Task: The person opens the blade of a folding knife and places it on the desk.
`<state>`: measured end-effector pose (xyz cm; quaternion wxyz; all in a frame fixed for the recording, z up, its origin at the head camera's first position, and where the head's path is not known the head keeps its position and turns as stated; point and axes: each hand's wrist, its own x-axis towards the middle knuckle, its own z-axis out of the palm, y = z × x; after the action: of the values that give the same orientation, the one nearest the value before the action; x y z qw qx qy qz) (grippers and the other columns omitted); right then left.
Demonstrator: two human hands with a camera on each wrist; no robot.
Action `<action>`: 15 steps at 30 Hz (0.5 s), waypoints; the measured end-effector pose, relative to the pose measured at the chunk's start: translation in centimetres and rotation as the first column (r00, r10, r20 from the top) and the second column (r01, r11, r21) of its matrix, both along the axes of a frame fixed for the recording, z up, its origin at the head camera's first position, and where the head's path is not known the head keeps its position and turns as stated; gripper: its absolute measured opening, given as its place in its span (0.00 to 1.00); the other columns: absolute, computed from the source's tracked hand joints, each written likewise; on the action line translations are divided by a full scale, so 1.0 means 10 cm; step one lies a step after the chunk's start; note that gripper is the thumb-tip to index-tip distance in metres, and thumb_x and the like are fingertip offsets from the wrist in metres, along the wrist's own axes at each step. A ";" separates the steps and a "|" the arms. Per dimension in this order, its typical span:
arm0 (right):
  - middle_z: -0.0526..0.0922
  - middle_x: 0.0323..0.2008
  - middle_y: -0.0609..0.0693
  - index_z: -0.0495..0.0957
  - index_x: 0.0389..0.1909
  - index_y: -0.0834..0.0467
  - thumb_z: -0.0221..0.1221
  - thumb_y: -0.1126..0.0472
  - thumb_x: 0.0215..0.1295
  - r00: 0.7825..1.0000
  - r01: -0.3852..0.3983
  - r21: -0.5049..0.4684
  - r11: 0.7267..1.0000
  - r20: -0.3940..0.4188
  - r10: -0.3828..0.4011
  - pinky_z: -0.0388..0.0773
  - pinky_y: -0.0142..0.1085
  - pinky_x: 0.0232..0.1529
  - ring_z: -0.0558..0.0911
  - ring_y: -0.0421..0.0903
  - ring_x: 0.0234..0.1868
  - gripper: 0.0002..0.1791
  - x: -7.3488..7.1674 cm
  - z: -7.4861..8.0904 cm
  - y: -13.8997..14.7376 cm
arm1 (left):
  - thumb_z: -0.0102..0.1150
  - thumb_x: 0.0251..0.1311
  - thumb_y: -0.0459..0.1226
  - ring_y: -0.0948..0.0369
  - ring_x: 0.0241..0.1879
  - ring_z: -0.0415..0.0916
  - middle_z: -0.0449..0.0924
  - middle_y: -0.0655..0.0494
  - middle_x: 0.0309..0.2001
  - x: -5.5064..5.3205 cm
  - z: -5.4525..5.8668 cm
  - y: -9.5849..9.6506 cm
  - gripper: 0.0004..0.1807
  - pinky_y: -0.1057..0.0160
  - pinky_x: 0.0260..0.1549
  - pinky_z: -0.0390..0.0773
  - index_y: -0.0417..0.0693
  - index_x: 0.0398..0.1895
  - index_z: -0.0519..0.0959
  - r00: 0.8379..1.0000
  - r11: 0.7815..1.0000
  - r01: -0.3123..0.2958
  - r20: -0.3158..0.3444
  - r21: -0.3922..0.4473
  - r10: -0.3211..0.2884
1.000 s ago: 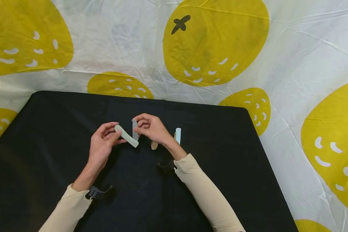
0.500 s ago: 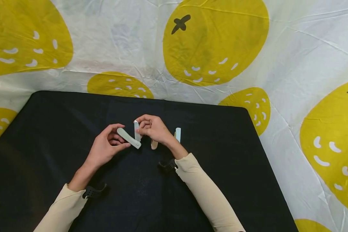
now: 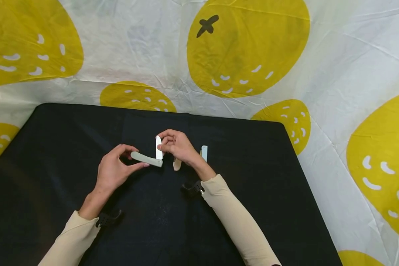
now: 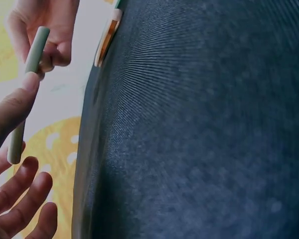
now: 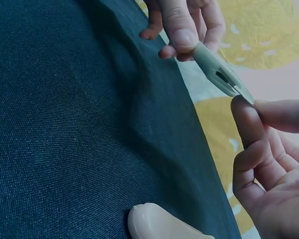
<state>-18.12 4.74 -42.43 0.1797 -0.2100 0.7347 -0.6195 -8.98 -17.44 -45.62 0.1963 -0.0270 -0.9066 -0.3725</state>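
A folding knife with a sage-green handle [image 3: 142,157] is held between both hands above the black cloth, its pale blade [image 3: 159,152] swung out at roughly a right angle. My left hand [image 3: 113,168] pinches the handle's far end and lower edge between thumb and fingers. With thumb and index finger, my right hand [image 3: 178,146] pinches the blade. Up close in the right wrist view, the handle [image 5: 212,69] shows a dark slot near the pivot. The left wrist view sees this handle [image 4: 36,52] edge-on under the left thumb.
A second object with a beige handle [image 3: 177,164] lies on the black-covered table [image 3: 252,184], partly hidden by the right hand. Behind the right wrist lies a light-blue handled one [image 3: 204,152]. A white curtain with yellow fruit prints [image 3: 247,48] hangs behind the table.
The blade has swung wider from the handle, and the handle has turned closer to level. My left thumb has shifted from the handle's face to its lower edge. Right hand has moved slightly right.
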 end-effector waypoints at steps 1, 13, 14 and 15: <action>0.82 0.27 0.46 0.79 0.53 0.67 0.64 0.73 0.67 1.000 0.010 -0.008 1.000 0.000 -0.010 0.80 0.63 0.47 0.82 0.44 0.27 0.14 0.00 0.00 0.00 | 0.89 0.37 0.43 0.57 0.34 0.77 0.83 0.52 0.35 0.00 0.00 0.00 0.27 0.68 0.30 0.68 0.50 0.42 0.85 1.000 1.000 -0.010 -0.005 -0.003 0.010; 0.80 0.26 0.44 0.77 0.53 0.69 0.65 0.76 0.63 0.986 0.164 -0.092 0.982 0.009 -0.164 0.77 0.30 0.34 0.81 0.67 0.33 0.17 -0.04 0.02 0.02 | 0.90 0.34 0.50 0.68 0.20 0.67 0.79 0.56 0.21 0.00 0.04 0.01 0.23 0.67 0.24 0.65 0.54 0.28 0.85 0.993 0.993 -0.117 -0.014 0.018 0.117; 0.80 0.26 0.44 0.77 0.52 0.69 0.65 0.76 0.63 0.985 0.173 -0.092 0.981 0.013 -0.172 0.77 0.30 0.33 0.81 0.65 0.32 0.17 -0.04 0.02 0.02 | 0.90 0.34 0.50 0.69 0.20 0.67 0.79 0.56 0.21 0.00 0.04 0.02 0.22 0.67 0.23 0.65 0.53 0.27 0.84 0.992 0.992 -0.124 -0.015 0.018 0.124; 0.80 0.26 0.43 0.77 0.52 0.69 0.65 0.76 0.63 0.983 0.182 -0.091 0.979 0.014 -0.181 0.77 0.30 0.33 0.82 0.61 0.30 0.17 -0.04 0.03 0.02 | 0.90 0.33 0.50 0.69 0.20 0.67 0.79 0.56 0.20 0.00 0.04 0.02 0.23 0.67 0.23 0.65 0.53 0.26 0.84 0.991 0.991 -0.129 -0.014 0.019 0.129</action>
<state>-18.55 4.90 -42.14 0.1146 -0.1483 0.7211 -0.6670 -8.93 -17.22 -45.22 0.2272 0.0307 -0.9016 -0.3667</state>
